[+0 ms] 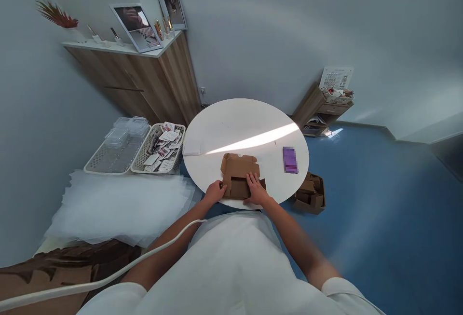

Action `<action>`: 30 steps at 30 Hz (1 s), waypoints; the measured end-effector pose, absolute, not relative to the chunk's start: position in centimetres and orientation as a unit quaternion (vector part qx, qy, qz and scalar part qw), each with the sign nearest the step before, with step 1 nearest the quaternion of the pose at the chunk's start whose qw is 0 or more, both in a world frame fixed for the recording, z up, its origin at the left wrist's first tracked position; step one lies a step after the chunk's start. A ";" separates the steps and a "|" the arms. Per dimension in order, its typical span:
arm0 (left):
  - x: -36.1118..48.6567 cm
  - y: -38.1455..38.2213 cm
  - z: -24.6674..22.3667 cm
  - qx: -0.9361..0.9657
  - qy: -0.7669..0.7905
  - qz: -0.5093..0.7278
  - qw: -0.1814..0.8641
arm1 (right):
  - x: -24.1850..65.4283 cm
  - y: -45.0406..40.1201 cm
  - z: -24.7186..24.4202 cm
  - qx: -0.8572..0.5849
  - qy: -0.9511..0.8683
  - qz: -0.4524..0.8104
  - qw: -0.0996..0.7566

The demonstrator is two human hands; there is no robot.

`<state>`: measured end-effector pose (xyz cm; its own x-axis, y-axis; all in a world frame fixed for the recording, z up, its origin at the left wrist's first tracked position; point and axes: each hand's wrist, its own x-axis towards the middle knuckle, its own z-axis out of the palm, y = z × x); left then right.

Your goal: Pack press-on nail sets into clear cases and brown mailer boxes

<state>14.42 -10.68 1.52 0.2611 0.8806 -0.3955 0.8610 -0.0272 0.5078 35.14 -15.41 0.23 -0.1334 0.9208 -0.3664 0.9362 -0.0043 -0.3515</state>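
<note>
A brown cardboard box, partly folded with its lid flap laid back, lies on the near part of a round white table. My left hand pinches the box's left side near the front corner. Across its right part rests my right hand, fingers spread and palm down, the thumb near the front edge. Part of the right side flap shows beyond that hand. What lies under the right palm is hidden.
Right of the box, a purple pixelated item lies on the table. Brown cardboard pieces fill a box on the floor. At left are a basket of cards, a tray of clear cases and stacked translucent sheets. A white cable crosses my left arm.
</note>
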 end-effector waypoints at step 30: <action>19.5 -9.5 1.5 0.705 0.644 -0.043 0.295 | 40.6 -14.0 1.8 0.667 0.710 -0.211 0.082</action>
